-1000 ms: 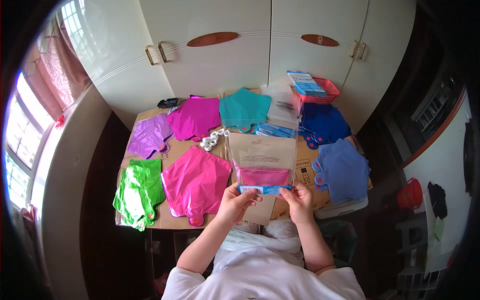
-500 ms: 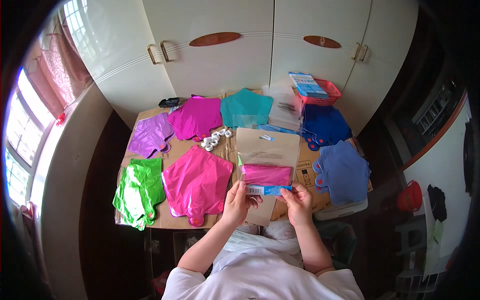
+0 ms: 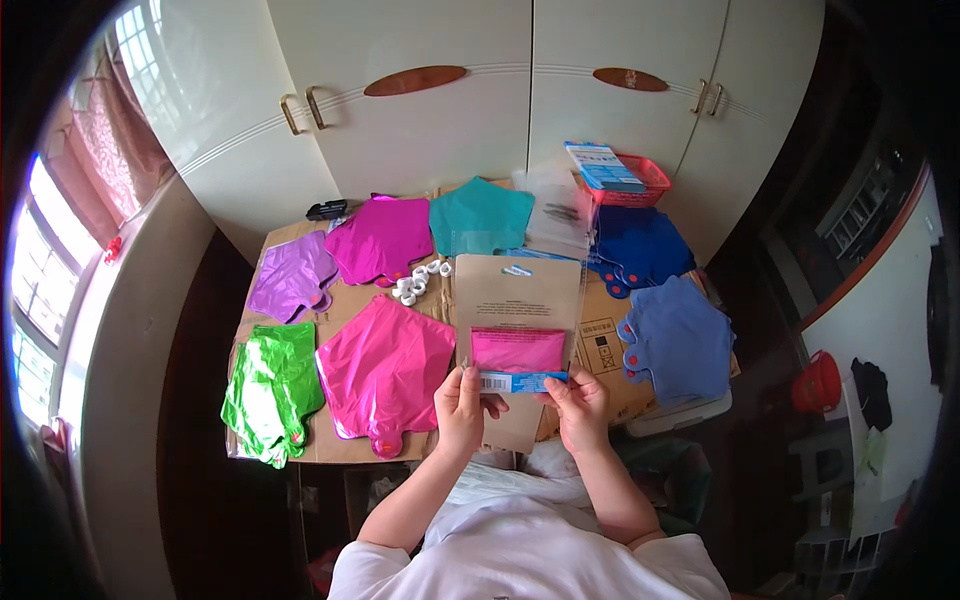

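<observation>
Both my hands hold a clear plastic packet [image 3: 517, 280] upright over the near middle of the table. Inside it are a tan card with a hang hole and a folded pink foil piece [image 3: 517, 350], above a blue strip. My left hand [image 3: 460, 412] pinches the lower left corner, thumb in front. At the lower right, my right hand [image 3: 582, 408] grips in the same way. Left of the packet lies a large flat pink foil sheet [image 3: 385, 360] with a rounded tab. Small white rings [image 3: 408, 290] sit in a loose group behind it.
Around the cardboard-covered table lie flat pieces: green [image 3: 268, 385], lilac [image 3: 290, 275], magenta [image 3: 380, 238], teal [image 3: 480, 215], dark blue [image 3: 648, 245] and grey-blue [image 3: 682, 335]. Clear bags [image 3: 558, 212] and a red basket [image 3: 655, 182] with a blue-white pack [image 3: 605, 168] stand at the back.
The whole view has shifted a little, so the table appears further left. The packet has moved slightly left with both hands, whose grip stays the same.
</observation>
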{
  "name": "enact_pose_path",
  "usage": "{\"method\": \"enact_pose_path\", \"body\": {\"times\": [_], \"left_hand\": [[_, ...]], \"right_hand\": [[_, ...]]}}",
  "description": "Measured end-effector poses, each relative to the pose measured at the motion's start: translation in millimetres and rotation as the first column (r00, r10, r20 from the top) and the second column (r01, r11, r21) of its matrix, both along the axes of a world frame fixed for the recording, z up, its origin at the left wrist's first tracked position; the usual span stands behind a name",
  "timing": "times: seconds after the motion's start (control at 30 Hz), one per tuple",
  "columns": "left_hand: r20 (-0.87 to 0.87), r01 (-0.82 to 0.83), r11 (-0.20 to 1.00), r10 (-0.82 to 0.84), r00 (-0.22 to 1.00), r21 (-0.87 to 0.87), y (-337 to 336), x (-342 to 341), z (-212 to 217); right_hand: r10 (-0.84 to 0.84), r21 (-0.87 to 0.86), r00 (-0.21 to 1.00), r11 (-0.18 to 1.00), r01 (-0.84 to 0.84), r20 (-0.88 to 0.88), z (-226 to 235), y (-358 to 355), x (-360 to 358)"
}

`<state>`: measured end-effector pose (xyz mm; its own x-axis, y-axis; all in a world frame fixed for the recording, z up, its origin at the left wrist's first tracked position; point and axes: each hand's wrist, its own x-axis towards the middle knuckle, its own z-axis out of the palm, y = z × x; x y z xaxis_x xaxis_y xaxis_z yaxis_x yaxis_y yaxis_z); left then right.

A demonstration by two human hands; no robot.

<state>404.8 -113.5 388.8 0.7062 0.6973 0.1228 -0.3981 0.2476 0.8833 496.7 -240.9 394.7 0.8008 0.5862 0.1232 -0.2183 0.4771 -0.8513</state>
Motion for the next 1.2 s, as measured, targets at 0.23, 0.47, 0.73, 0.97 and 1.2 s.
{"method": "enact_pose_path", "body": {"times": [0.23, 0.47, 0.73, 0.97, 1.2], "left_hand": [[-0.019, -0.099, 0.994, 0.1, 0.995, 0.042, 0.4, 1.0, -7.0], [0.027, 0.068, 0.992, -0.072, 0.997, 0.109, 4.3, -0.1, -3.3], [0.018, 0.065, 0.997, -0.064, 0.998, -0.029, 4.3, -3.1, -5.0], [0.051, 0.108, 0.994, -0.108, 0.993, -0.011, 4.4, -2.9, -13.9], [0.196, 0.254, 0.905, -0.195, 0.961, -0.341, -3.8, -1.0, -0.3]], "right_hand": [[-0.034, -0.006, 0.995, 0.999, 0.034, 0.097, -4.3, 4.9, -5.3], [-0.12, -0.021, 0.989, 0.992, 0.122, 0.086, -14.3, 4.3, -1.6], [0.023, -0.087, 0.989, 0.996, -0.01, 0.149, -6.6, 0.6, 4.1], [0.022, -0.045, 0.999, 0.999, -0.02, 0.042, -18.6, -2.5, 6.0], [-0.019, 0.02, 1.0, 1.0, 0.019, 0.015, -28.5, 0.5, 4.6]]}}
